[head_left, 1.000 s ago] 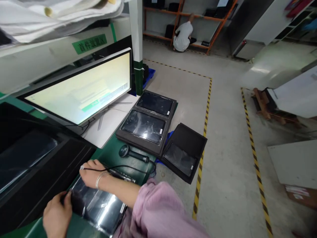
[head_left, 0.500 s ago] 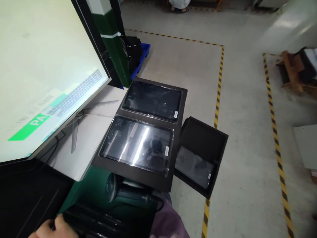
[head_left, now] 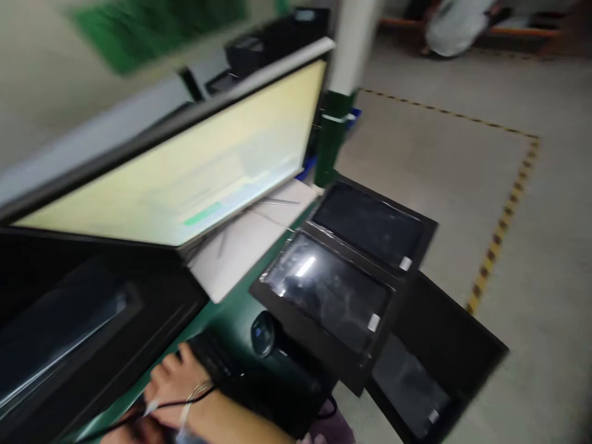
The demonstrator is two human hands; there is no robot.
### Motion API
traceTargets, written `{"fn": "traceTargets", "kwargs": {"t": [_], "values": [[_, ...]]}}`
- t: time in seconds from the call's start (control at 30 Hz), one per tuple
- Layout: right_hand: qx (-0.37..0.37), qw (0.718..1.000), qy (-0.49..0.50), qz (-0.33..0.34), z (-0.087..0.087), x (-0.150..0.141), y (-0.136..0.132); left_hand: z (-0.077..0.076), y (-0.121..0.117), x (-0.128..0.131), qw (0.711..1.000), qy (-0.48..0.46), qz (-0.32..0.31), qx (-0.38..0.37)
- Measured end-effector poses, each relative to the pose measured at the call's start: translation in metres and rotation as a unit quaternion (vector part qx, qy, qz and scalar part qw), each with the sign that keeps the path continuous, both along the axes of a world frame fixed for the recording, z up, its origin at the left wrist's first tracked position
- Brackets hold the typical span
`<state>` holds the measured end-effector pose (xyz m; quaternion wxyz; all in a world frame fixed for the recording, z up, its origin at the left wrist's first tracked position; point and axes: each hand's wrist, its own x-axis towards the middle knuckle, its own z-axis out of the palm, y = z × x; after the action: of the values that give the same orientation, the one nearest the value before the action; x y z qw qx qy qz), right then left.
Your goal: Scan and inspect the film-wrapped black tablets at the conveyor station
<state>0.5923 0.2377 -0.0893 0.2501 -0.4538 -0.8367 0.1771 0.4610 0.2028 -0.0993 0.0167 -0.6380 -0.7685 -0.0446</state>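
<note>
The picture is smeared by motion. My right hand [head_left: 173, 379], a thin bracelet on its wrist, lies at the bottom left on the near end of a dark keyboard [head_left: 222, 370] on the green bench. A black cable with a white tip [head_left: 150, 407] runs across the wrist. The fingers are too blurred to read. A sliver of skin at the bottom edge may be my left hand [head_left: 118, 436]. A black barcode scanner [head_left: 263, 333] lies just right of my right hand.
A lit monitor [head_left: 185, 179] stands behind on a white base. A black foam tray [head_left: 277, 296] holds two dark tablets [head_left: 328, 287]. A second tray [head_left: 462, 333] with a tablet hangs lower right. A black case [head_left: 69, 327] is at left. A person [head_left: 453, 31] crouches far back.
The view has swung left and up, bringing the whole monitor and my right hand back into the picture. The trays and the scanner lie as before.
</note>
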Motion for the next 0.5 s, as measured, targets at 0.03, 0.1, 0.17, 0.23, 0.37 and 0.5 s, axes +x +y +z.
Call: {"fn": "traceTargets", "kwargs": {"t": [0.03, 0.1, 0.17, 0.23, 0.37, 0.5], "values": [[-0.005, 1.000, -0.010, 0.007, 0.000, 0.003, 0.000, 0.002, -0.008, -0.004, 1.000, -0.014, 0.017, 0.021], [-0.016, 0.999, -0.031, 0.026, 0.000, 0.007, 0.003, 0.000, -0.019, -0.007, 0.994, -0.067, 0.015, 0.085], [-0.032, 0.997, -0.053, 0.043, -0.002, 0.008, 0.008, -0.006, -0.020, -0.004, 0.980, -0.123, -0.019, 0.155], [-0.033, 0.997, -0.060, 0.025, -0.002, 0.008, 0.012, -0.011, -0.015, 0.000, 0.966, -0.156, -0.008, 0.207], [-0.003, 0.999, -0.048, -0.002, -0.002, 0.009, 0.015, -0.011, -0.009, 0.009, 0.938, -0.227, 0.060, 0.255], [0.045, 0.998, -0.045, 0.000, -0.001, 0.010, 0.019, -0.009, -0.007, 0.011, 0.928, -0.243, 0.099, 0.264]]}}
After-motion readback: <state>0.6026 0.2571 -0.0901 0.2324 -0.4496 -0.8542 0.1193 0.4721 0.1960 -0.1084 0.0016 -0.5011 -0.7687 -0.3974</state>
